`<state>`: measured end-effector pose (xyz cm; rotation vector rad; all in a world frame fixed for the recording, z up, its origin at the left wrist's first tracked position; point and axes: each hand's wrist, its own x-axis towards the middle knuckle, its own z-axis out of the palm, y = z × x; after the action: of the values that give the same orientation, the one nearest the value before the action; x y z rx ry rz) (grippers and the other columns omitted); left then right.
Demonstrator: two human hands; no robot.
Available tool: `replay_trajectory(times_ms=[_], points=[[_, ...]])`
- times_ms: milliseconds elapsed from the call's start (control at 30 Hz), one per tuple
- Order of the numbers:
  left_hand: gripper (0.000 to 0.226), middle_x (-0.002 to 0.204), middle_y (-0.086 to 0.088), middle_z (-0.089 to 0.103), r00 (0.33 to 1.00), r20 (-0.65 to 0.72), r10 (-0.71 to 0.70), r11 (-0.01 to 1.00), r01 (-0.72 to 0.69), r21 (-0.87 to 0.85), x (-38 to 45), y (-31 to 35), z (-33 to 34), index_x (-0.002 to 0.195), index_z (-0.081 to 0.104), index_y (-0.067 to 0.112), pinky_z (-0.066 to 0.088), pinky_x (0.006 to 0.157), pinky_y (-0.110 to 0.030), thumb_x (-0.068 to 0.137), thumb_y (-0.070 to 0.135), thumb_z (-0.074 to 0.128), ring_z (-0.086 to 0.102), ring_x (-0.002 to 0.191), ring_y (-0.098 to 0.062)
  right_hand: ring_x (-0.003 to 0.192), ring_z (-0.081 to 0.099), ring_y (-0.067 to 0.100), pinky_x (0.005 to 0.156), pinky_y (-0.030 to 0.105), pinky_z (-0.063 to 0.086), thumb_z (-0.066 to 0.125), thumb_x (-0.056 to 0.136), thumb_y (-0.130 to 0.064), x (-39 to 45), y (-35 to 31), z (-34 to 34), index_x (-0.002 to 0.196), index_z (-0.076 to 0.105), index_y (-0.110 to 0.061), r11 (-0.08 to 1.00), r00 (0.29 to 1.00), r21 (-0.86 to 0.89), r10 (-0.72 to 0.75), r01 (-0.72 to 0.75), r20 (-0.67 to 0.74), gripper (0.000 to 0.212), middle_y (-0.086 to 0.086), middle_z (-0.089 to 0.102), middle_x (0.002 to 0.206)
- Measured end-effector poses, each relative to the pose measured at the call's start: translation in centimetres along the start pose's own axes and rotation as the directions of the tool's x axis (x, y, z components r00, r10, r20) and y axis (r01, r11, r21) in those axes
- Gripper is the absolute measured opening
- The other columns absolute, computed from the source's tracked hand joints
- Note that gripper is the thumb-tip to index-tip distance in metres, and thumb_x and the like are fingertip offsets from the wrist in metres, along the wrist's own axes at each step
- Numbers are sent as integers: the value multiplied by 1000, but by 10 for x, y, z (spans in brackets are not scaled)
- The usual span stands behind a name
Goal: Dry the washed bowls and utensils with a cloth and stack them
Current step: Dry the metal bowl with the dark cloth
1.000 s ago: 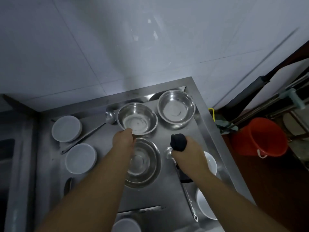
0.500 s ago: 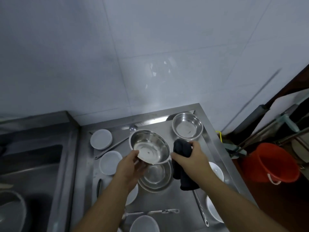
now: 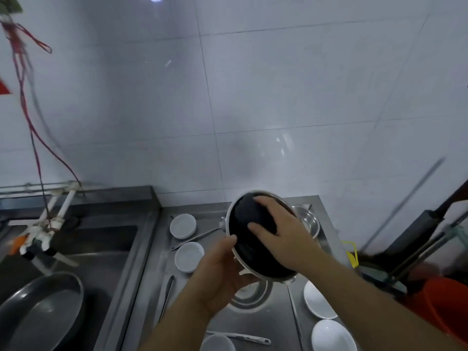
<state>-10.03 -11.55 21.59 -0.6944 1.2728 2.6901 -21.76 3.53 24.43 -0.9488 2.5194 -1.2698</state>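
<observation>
Bowl (image 3: 236,252): held cloth (image 3: 249,224), tilted.
Left hand (image 3: 219,277): gripped rim.
Right hand (image 3: 283,236): fingers spread, pressed cloth.

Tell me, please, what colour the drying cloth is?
Black, seen in the head view: the cloth fills the bowl.

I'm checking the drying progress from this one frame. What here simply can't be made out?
- Inside of the held steel bowl, head view: covered by the dark cloth and right hand, so wetness is unknown.
- Steel bowl on the counter: mostly behind the left hand.
- Rear steel bowl: partly hidden by the held bowl.
- Bottom white bowl: cut by the frame edge.
</observation>
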Motion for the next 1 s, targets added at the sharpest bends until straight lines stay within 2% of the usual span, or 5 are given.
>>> replay_trajectory(times_ms=[233, 467, 733, 833, 1000], points=[[54, 137, -30, 63, 984, -2, 178, 984, -178, 18, -25, -12, 32, 138, 64, 9, 49, 105, -69, 87, 26, 68, 64, 122, -47, 146, 43, 14, 118, 29, 34, 43, 111, -37, -9, 2, -20, 162, 35, -34, 956, 986, -263, -100, 132, 132, 51, -9, 47, 162], [42, 122, -23, 73, 970, -23, 244, 970, -244, -1, -26, -6, 47, 128, 66, 10, 64, 77, -50, 87, 14, 64, 75, 98, -35, 91, 66, 21, 84, 35, 53, 44, 110, -39, -20, -8, -12, 139, 54, -22, 959, 990, -263, 126, -107, 58, 35, 1, 70, 99], [43, 130, -29, 68, 994, 62, 90, 996, -91, 14, -41, 14, 12, 133, 66, 3, 62, 83, -58, 94, 21, 64, 74, 103, -40, 119, 61, -3, 106, 25, 48, 65, 100, -36, -33, -28, 4, 142, 55, -49, 999, 979, 29, -20, 14, 201, 46, -24, 66, 129], [44, 131, -32, 66, 996, 80, 47, 999, -48, 21, -43, 20, -4, 134, 64, 1, 52, 99, -70, 98, 25, 62, 69, 114, -48, 130, 52, -5, 114, 22, 39, 63, 101, -31, -20, -33, 20, 148, 53, -44, 993, 980, -49, -100, 109, 170, 49, -22, 61, 142], [47, 128, -31, 68, 998, 29, 61, 995, -58, -79, -47, 33, -19, 133, 64, -2, 60, 87, -60, 92, 22, 67, 71, 111, -45, 135, 53, 15, 113, 31, 42, 51, 107, -29, 16, -53, 36, 151, 49, -34, 918, 984, -353, -168, 180, 64, 45, -7, 57, 150]])
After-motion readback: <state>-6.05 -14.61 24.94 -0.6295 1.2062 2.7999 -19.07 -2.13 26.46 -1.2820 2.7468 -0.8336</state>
